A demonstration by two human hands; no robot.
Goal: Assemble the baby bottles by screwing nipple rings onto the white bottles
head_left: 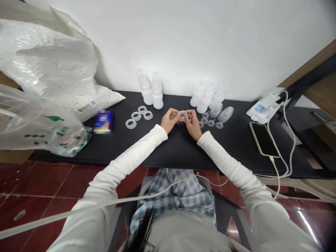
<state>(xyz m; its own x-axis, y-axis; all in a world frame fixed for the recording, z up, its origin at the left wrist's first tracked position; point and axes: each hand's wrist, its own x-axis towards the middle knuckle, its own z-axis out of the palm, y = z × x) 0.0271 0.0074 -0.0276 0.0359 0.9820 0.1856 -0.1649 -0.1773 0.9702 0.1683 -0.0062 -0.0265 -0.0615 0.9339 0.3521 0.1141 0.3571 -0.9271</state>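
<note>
My left hand [169,120] and my right hand [193,125] meet over the dark table, each pinching one side of a translucent ring [182,112] that looks like a baby bottle collar. The ring is tilted so that its round hole faces me; whether a smaller part sits inside it is too small to tell. To the left lie several similar loose rings [136,119]. Close by my right hand are small clear discs [210,123] and clear domed caps [225,114]. Behind those stands a group of white bottles [204,100]. Capped bottles [157,96] stand at the back left.
Large plastic bags [49,59] fill the left end of the table [168,154], beside a blue packet [103,121]. A phone [264,139] on a charging cable and a white-and-blue package [264,109] lie at right. The wall borders the back.
</note>
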